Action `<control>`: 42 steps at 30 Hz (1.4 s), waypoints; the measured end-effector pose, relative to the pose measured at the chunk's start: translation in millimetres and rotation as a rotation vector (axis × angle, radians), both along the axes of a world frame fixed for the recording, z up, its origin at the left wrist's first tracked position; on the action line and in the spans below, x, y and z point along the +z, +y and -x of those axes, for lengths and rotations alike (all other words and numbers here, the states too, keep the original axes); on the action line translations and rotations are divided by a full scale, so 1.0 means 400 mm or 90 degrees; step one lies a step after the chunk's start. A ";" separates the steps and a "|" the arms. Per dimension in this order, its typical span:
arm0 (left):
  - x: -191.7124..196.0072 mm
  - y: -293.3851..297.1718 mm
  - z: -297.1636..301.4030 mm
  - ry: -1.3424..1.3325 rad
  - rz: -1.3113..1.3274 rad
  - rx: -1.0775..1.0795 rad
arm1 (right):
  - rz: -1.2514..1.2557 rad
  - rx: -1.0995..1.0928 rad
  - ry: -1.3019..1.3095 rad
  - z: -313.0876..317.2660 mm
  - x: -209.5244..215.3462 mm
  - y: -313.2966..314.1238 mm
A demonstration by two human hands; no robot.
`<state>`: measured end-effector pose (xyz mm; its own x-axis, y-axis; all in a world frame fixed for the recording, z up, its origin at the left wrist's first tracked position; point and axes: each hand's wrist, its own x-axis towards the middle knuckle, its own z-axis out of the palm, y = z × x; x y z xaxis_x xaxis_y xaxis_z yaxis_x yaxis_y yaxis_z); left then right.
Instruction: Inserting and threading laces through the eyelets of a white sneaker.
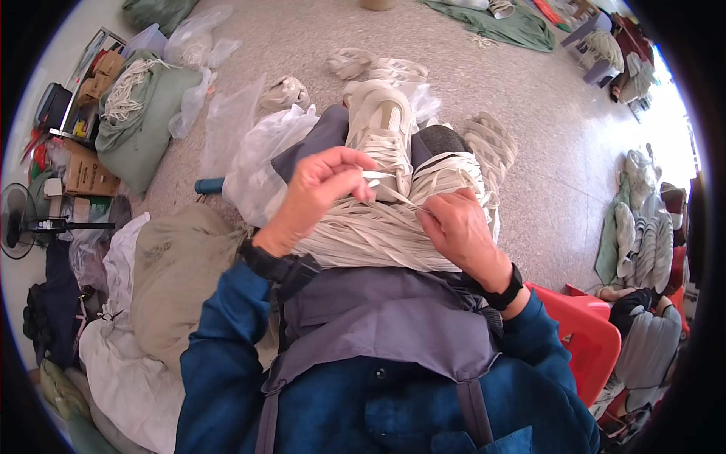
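A beige and white sneaker (380, 121) rests between my knees, its toe pointing away from me and laces strung across its front. My left hand (318, 189) is closed in a pinch on a pale flat shoelace (374, 175), just left of the shoe's opening. To the right, my right hand (457, 227) pinches a lace that runs toward the shoe. Under both hands, a thick bundle of loose cream shoelaces (355, 238) lies across my lap, over a grey apron (370, 314). The exact grip of the right fingertips is partly hidden.
More sneakers (352, 63) lie on the speckled floor ahead, among clear plastic bags (261, 155). A green sack (147, 129) topped with laces stands at the left, near a fan (17, 221). At my right is a red plastic chair (578, 333); shoe piles (646, 242) lie beyond.
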<state>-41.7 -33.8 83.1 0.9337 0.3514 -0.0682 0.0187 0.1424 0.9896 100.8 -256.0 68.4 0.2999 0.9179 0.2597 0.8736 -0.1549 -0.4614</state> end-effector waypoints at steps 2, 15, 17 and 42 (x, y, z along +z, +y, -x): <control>0.039 0.049 0.029 0.022 0.001 -0.079 | 0.027 0.016 0.056 -0.006 0.038 0.002; -0.088 0.325 0.257 0.167 -0.971 0.185 | -0.382 0.198 1.080 -0.161 0.048 -0.071; -0.105 0.317 0.256 0.174 -0.996 0.234 | -0.422 0.116 1.136 -0.176 0.059 -0.088; -0.200 0.019 0.008 0.054 -0.352 0.228 | 0.030 -0.087 0.597 -0.097 0.013 0.060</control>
<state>-44.8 -26.3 2.9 0.7517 0.6439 0.1428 0.1458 -0.3734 0.9161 139.5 -232.0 73.6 0.4727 0.8630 -0.1784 0.1225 -0.2649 -0.9565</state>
